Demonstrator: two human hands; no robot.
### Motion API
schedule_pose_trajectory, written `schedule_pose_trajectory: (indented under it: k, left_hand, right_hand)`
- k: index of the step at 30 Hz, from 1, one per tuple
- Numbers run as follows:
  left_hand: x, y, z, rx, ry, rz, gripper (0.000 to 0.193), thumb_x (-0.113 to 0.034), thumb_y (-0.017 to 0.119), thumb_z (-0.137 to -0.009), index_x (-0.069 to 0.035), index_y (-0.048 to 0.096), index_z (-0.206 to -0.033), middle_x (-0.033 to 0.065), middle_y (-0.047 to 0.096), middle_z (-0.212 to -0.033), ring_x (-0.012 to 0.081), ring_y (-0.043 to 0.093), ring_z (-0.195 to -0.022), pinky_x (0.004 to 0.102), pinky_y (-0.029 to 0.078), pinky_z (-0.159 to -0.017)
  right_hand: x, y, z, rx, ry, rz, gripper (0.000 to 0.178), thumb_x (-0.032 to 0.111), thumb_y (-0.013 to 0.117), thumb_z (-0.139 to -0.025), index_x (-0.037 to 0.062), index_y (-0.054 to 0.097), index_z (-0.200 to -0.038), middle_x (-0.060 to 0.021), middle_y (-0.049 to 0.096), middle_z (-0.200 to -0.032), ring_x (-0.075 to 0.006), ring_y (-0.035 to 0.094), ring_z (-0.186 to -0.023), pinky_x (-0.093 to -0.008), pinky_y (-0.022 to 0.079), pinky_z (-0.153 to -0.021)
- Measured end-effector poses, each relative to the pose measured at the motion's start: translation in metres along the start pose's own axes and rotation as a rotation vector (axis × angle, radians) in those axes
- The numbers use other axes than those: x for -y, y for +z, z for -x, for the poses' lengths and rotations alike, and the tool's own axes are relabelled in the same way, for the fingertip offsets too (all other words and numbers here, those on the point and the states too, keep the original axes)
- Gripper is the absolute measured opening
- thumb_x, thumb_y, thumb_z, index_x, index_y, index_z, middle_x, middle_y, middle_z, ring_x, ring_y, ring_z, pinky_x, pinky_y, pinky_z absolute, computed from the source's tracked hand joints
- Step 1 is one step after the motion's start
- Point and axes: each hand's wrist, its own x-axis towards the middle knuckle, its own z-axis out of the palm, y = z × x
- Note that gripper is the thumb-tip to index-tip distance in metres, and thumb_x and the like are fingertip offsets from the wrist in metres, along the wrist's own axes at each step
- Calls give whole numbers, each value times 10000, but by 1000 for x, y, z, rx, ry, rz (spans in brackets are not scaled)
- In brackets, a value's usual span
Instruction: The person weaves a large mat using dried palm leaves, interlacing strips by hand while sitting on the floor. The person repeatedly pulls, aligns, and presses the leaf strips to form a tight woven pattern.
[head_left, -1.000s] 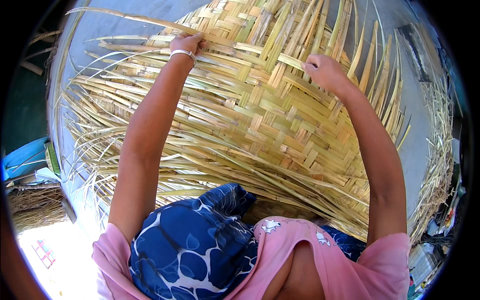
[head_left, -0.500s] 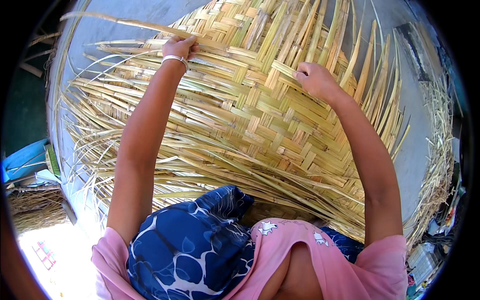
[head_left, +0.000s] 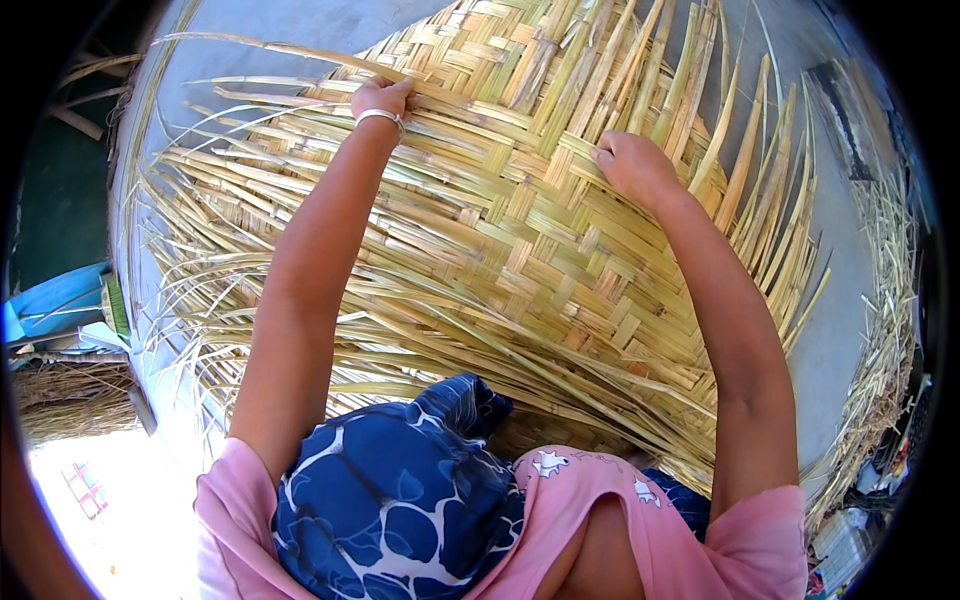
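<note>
A partly woven mat of split bamboo strips (head_left: 540, 235) lies in front of me, pale yellow and green, with a diagonal over-and-under pattern. My left hand (head_left: 385, 98), with a white band at its wrist, is closed on a long flat bamboo strip (head_left: 270, 45) whose free end sticks out to the far left. Over the weave, my right hand (head_left: 632, 165) pinches a short length of bamboo strip (head_left: 578, 146). Whether both hands hold one and the same strip I cannot tell. My fingertips are partly hidden.
Loose strip ends (head_left: 200, 235) fan out to the left, and more upright ends (head_left: 755, 180) spread at the far right. Grey floor (head_left: 835, 300) borders the mat. Straw-like scraps (head_left: 885, 280) line the right edge. Dark blue patterned cloth (head_left: 390, 490) lies over my lap.
Both hands stay closed on the strips. My left hand has shifted slightly right and down, while my right hand stays nearly in place. The whole view has moved a little.
</note>
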Motion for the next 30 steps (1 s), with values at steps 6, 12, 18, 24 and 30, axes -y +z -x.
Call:
schedule_pose_trajectory:
  k: [6,12,18,24,30]
  left_hand:
    - [-1,10,40,-94,117,-255,301,-234,678,-798,55,618,-857,70,620,-633,117,559,-472,234,426,-434]
    - [50,34,93,245,418,-429,182,-198,622,-783,-52,652,-888,137,661,-768,279,641,-731,354,500,-688]
    - [27,36,117,295,510,-669,160,-131,605,-796,-45,666,-917,132,676,-837,214,660,-754,295,507,-691]
    - [20,39,127,335,567,-757,157,-167,605,-798,-69,680,-895,138,673,-840,252,656,-777,319,510,-715]
    - [-11,54,120,372,812,-786,150,-180,555,-818,-106,663,-890,144,648,-811,333,615,-764,422,494,-705]
  right_hand:
    - [-6,4,-5,10,7,-25,260,248,466,-842,53,616,-927,-179,632,-914,-362,592,-874,-448,468,-763]
    - [-4,4,-8,29,-5,-35,257,240,473,-835,52,617,-933,-179,632,-918,-354,593,-880,-445,467,-764]
    - [-6,7,-11,42,14,-11,255,235,470,-836,54,619,-937,-166,627,-988,-339,590,-923,-442,469,-788]
    - [-1,2,-5,34,15,13,270,230,459,-844,48,620,-962,-150,628,-1016,-337,586,-955,-444,469,-820]
    - [-15,-15,23,16,59,-122,315,310,485,-857,44,624,-953,-152,629,-1016,-341,580,-956,-436,466,-802]
